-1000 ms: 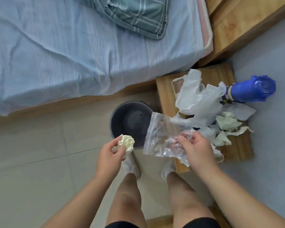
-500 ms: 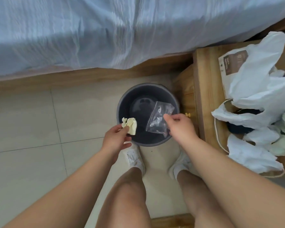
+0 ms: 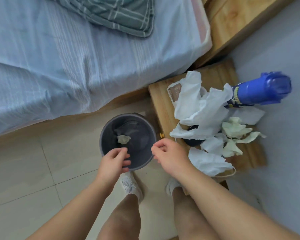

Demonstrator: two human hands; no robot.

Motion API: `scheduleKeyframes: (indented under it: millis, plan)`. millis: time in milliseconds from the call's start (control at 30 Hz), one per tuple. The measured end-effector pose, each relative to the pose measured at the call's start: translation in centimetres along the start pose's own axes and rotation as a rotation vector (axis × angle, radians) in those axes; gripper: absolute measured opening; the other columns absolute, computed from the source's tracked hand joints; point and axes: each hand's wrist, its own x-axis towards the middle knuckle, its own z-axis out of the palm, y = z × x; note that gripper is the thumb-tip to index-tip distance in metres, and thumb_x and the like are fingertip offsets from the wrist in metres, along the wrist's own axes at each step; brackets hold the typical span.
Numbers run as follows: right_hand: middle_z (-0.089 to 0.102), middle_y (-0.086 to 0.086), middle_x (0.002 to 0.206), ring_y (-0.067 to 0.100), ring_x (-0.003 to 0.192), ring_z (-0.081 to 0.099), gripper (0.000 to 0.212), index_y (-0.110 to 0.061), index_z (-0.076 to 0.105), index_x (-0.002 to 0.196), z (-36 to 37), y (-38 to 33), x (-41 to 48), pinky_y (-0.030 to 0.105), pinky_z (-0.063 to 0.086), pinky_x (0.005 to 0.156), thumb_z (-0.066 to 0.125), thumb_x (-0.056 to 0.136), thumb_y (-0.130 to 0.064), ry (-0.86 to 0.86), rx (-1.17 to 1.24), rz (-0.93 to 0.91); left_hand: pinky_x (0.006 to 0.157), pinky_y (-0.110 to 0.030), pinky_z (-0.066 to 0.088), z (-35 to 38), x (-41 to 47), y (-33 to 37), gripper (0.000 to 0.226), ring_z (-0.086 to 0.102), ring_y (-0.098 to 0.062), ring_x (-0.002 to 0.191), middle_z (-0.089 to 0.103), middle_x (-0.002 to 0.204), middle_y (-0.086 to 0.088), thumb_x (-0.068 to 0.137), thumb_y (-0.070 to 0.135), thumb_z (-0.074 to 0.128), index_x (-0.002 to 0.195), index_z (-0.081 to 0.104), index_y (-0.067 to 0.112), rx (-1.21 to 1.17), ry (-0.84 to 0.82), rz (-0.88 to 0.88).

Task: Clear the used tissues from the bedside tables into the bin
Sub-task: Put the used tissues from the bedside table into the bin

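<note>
A dark grey round bin point(image 3: 104, 132) stands on the tiled floor between the bed and a wooden bedside table point(image 3: 160, 104). A crumpled yellowish tissue point(image 3: 123, 139) lies inside the bin, with a clear plastic bag point(image 3: 128, 128) behind it. My left hand point(image 3: 113, 161) hovers over the bin's near rim, fingers apart and empty. My right hand point(image 3: 170, 155) is just right of the bin, fingers loosely curled, holding nothing. Several crumpled tissues point(image 3: 234, 130) and white paper or plastic sheets point(image 3: 197, 108) are piled on the table.
A blue bottle point(image 3: 260, 91) stands on the table's far right. The bed point(image 3: 76, 58) with a blue sheet and a green plaid pillow point(image 3: 118, 13) fills the upper left. My legs and white shoes point(image 3: 130, 185) are below the bin.
Both hands have let go: the yellowish tissue and the clear bag have dropped into the bin. The view has swung up and right to show the table again.
</note>
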Motion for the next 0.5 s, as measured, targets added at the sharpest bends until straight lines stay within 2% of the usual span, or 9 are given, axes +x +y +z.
scheduleKeyframes:
  millis: [67, 167, 267, 333, 400, 467, 500]
  plan:
    - [0.072, -0.013, 0.085, 0.004, 0.082, 0.068, 0.009, -0.035, 0.066, 0.090, -2.4, -0.5, -2.0, 0.032, 0.058, 0.073, 0.060, 0.091, -0.042, 0.053, 0.013, -0.038, 0.071, -0.030, 0.064, 2.3, -2.1, 3.1, 0.018, 0.076, -0.019, 0.095, 0.079, 0.103, 0.002, 0.105, 0.038, 0.062, 0.111, 0.075, 0.027, 0.052, -0.031, 0.083]
    - [0.070, -0.021, 0.079, -0.001, 0.074, 0.064, 0.014, -0.034, 0.066, 0.080, -6.6, -0.8, -4.1, 0.020, 0.048, 0.060, 0.061, 0.087, -0.045, 0.261, 0.061, -0.118, 0.083, -0.031, 0.062, 6.0, -4.6, 8.0, 0.013, 0.072, -0.006, 0.099, 0.077, 0.104, 0.014, 0.104, 0.041, 0.061, 0.108, 0.073, 0.038, 0.152, -0.093, 0.229]
    - [0.065, -0.008, 0.079, 0.006, 0.076, 0.063, 0.010, -0.034, 0.064, 0.093, -11.0, -0.5, -4.1, 0.020, 0.047, 0.062, 0.067, 0.087, -0.041, 0.470, 0.165, -0.133, 0.090, -0.030, 0.057, 9.7, -5.4, 12.3, 0.023, 0.067, -0.001, 0.104, 0.072, 0.115, 0.021, 0.104, 0.042, 0.061, 0.125, 0.068, 0.037, 0.243, -0.114, 0.358]
    - [0.060, -0.009, 0.094, 0.009, 0.086, 0.062, 0.033, -0.033, 0.059, 0.114, -13.3, -0.1, -3.1, 0.021, 0.047, 0.066, 0.070, 0.086, -0.046, 0.517, 0.185, -0.094, 0.088, -0.031, 0.057, 12.2, -5.2, 14.5, 0.035, 0.064, -0.002, 0.104, 0.068, 0.123, 0.016, 0.102, 0.038, 0.065, 0.137, 0.063, 0.031, 0.144, -0.089, 0.320]
    - [0.055, -0.009, 0.117, 0.011, 0.103, 0.060, 0.064, -0.032, 0.050, 0.137, -14.5, 0.2, -1.8, 0.026, 0.054, 0.075, 0.074, 0.082, -0.056, 0.523, 0.141, -0.054, 0.080, -0.031, 0.059, 14.2, -4.8, 16.0, 0.048, 0.062, -0.005, 0.099, 0.062, 0.125, 0.010, 0.100, 0.036, 0.070, 0.145, 0.056, 0.026, -0.007, -0.069, 0.207]
    - [0.050, -0.006, 0.138, 0.016, 0.120, 0.056, 0.089, -0.028, 0.041, 0.152, -14.8, 0.2, -0.5, 0.038, 0.057, 0.093, 0.077, 0.077, -0.061, 0.494, 0.076, -0.030, 0.073, -0.031, 0.060, 15.7, -4.0, 16.6, 0.059, 0.066, -0.012, 0.094, 0.060, 0.115, 0.011, 0.097, 0.036, 0.076, 0.149, 0.052, 0.024, -0.022, -0.055, 0.178]
    - [0.048, -0.003, 0.143, 0.018, 0.126, 0.054, 0.095, -0.026, 0.039, 0.154, -14.7, 0.2, 0.0, 0.042, 0.055, 0.098, 0.079, 0.075, -0.062, 0.470, 0.040, -0.019, 0.072, -0.031, 0.061, 16.2, -3.6, 16.6, 0.062, 0.069, -0.016, 0.093, 0.060, 0.108, 0.012, 0.094, 0.034, 0.079, 0.149, 0.052, 0.025, 0.000, -0.039, 0.189]
